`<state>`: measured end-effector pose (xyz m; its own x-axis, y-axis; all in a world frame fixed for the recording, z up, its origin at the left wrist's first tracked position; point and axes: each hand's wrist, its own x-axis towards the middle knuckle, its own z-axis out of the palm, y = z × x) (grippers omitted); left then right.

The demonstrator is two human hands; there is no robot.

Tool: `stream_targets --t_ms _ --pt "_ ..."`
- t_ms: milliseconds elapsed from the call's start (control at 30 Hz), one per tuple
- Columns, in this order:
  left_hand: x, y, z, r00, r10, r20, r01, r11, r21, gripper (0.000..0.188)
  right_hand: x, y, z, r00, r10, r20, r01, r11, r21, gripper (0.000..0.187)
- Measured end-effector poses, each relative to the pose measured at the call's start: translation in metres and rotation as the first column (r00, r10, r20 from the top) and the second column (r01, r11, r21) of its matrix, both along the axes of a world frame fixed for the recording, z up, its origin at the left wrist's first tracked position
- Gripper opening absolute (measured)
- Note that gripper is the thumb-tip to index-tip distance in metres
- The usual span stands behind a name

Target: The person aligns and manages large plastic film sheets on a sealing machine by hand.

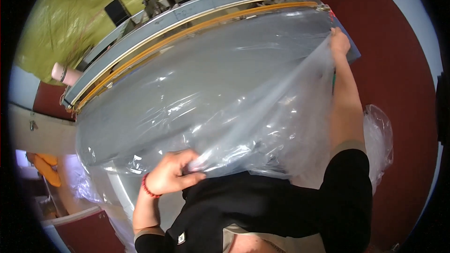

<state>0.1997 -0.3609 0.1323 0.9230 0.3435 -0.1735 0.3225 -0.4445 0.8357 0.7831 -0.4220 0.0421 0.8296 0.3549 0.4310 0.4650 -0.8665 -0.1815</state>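
Observation:
A wide sheet of clear plastic film (201, 75) lies over the grey tabletop of a machine in front of me. My right hand (339, 43) is closed on the film at the far right corner, and a taut fold runs from it down toward my body. Close to my torso, at the near edge, my left hand (174, 172) has its fingers and thumb curled on the gathered film. A red bead bracelet (149, 187) circles the left wrist. Crumpled film hangs over the near edge between my hands.
Along the far side runs a grey metal bar (201, 8) with an orange strip (206, 21) beside it. A pink bottle (65, 74) stands at the far left, near yellow-green sheeting (56, 28). More clear film (378, 140) bunches right of my arm, above the dark red floor (403, 89).

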Motion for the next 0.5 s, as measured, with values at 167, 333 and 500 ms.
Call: stream_targets --t_ms 167,333,500 --pt "-0.065 -0.004 0.038 0.925 0.341 -0.166 -0.283 0.911 0.299 0.019 0.006 -0.001 -0.005 0.999 0.042 -0.012 -0.042 0.999 -0.014 0.032" --pt "-0.149 -0.008 0.07 0.628 0.773 0.092 -0.718 0.53 0.451 0.01 0.02 -0.001 -0.014 0.999 0.053 0.007 -0.052 0.998 -0.022 0.033" --pt "-0.217 0.01 0.054 0.105 0.764 0.637 -0.993 0.046 0.109 0.017 0.033 -0.001 -0.021 0.999 0.025 0.03 -0.024 0.998 -0.051 0.036"
